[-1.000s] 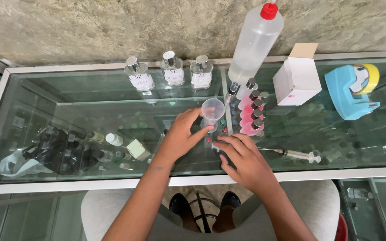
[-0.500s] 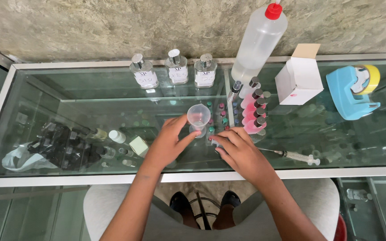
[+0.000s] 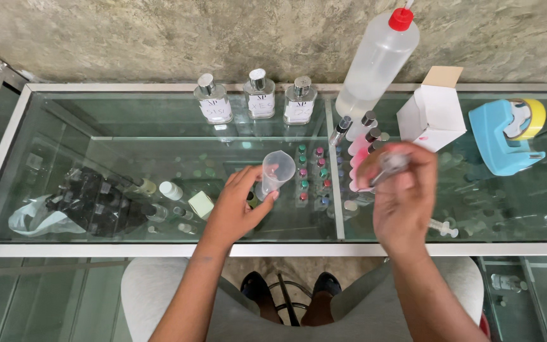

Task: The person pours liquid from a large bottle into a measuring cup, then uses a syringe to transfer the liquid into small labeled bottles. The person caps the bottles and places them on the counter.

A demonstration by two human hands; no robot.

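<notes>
Nearest to me, my left hand [image 3: 235, 206] grips the base of a small clear measuring beaker [image 3: 275, 173], fingers wrapped round it, holding it tilted just above the glass table [image 3: 159, 120]. My right hand [image 3: 403, 196] is raised above the table to the right of the beaker, fingers pinched on a small bottle [image 3: 389, 164]; motion blur hides its details. A syringe [image 3: 443, 226] lies on the glass just right of that hand. Between the two hands, rows of small coloured-cap vials [image 3: 311, 174] show below the glass. Beyond the right hand stand pink-filled vials [image 3: 363, 140] with dark caps. Further back, three square glass perfume bottles [image 3: 257, 98] with silver caps stand in a row along the far edge. To their right stands a large wash bottle [image 3: 378, 60] with a red cap, then a white carton [image 3: 435, 111] and a blue tape dispenser [image 3: 508, 136].
</notes>
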